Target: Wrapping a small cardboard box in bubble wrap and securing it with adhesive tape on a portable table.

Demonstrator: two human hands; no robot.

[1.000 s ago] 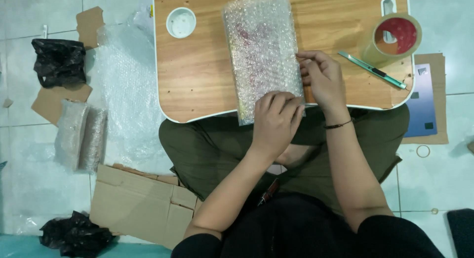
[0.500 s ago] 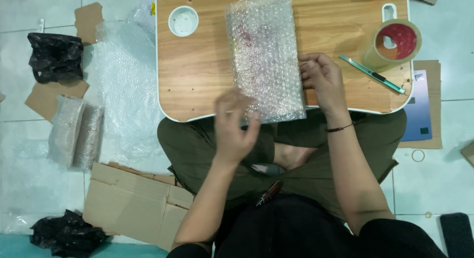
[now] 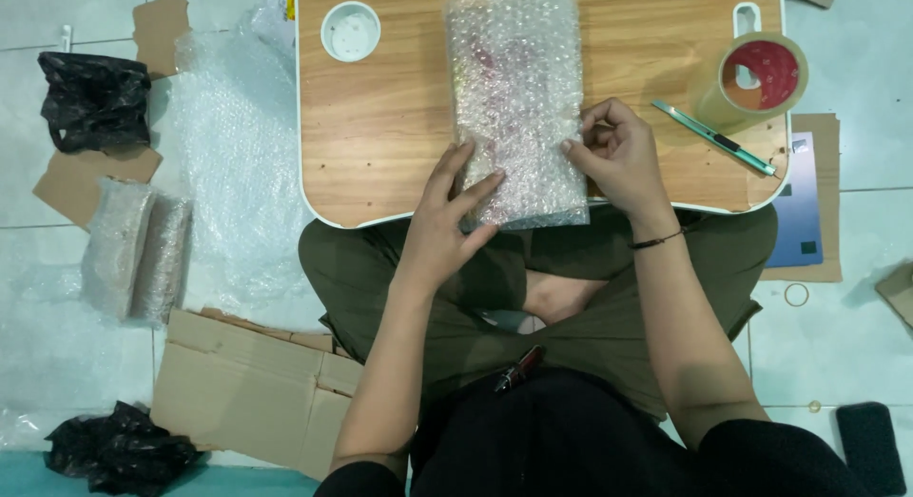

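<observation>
Both my hands on the bubble-wrapped parcel at the near edge of the desk.

From the left: a crumpled black plastic bag (image 3: 93,99) and a loose clear sheet of bubble wrap (image 3: 238,174) lie on the tiled floor, with a flattened brown cardboard box (image 3: 252,388) nearer me. On the light wooden lap desk (image 3: 380,126) a small round white cup (image 3: 350,30) sits at the far left. My left hand (image 3: 452,216) lies open, fingers (image 3: 475,188) flat on the parcel's near left corner. The long rectangular parcel in clear bubble wrap (image 3: 518,97) runs lengthwise away from me, between my hands, both touching it. My right hand (image 3: 618,155) pinches its right edge with curled fingers. Further right lie a green utility knife (image 3: 713,137) and a roll of brown packing tape (image 3: 756,78).
</observation>
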